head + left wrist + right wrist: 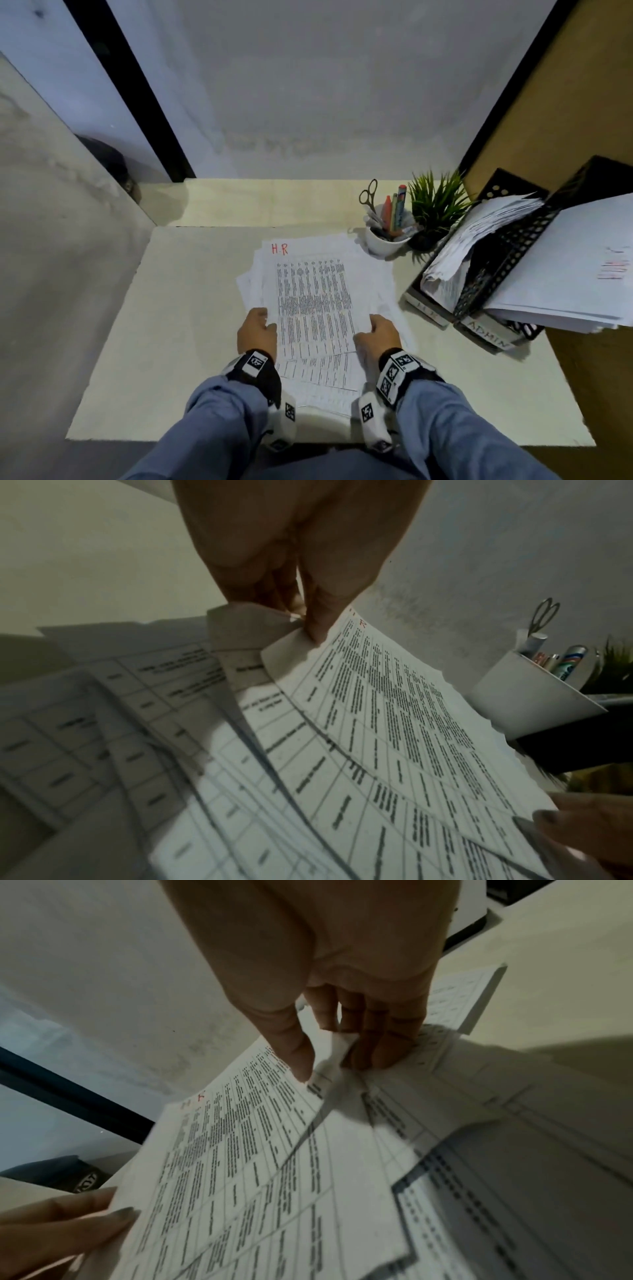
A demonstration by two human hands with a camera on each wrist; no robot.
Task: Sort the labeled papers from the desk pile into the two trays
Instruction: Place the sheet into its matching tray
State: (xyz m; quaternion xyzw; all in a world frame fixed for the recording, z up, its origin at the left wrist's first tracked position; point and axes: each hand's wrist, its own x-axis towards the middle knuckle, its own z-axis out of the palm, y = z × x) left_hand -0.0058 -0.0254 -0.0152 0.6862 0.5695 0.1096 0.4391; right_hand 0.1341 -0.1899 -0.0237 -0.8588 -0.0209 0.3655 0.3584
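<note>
- Head view: we record the top sheet [313,301], marked "H.R" in red, lying on the desk pile [380,274] at the middle of the desk [191,308]. The left hand [257,330] holds its left edge and the right hand [376,334] its right edge. The 2 trays [507,260] stand at the right of the desk, both already holding paper; the nearer bears the label "ADMIN", while the farther label is too faint to read with certainty. We judge a misfile possible if the tray is chosen by position rather than by label.
- Head view: a white cup [385,240] of pens and scissors, and a small plant [436,205], stand between the pile and the trays. We judge that a careless sweep to the right could tip the cup.
- Left wrist view: thumb and fingers [316,620] pinch the sheet edge, which curls there. Lower sheets fan out loosely beneath; we judge that 2 sheets could lift together.
- Right wrist view: the thumb [298,1058] presses on top and the fingers tuck under the edge, close against the lower sheets. We judge that a hard pull from both sides could crease or tear the paper.
</note>
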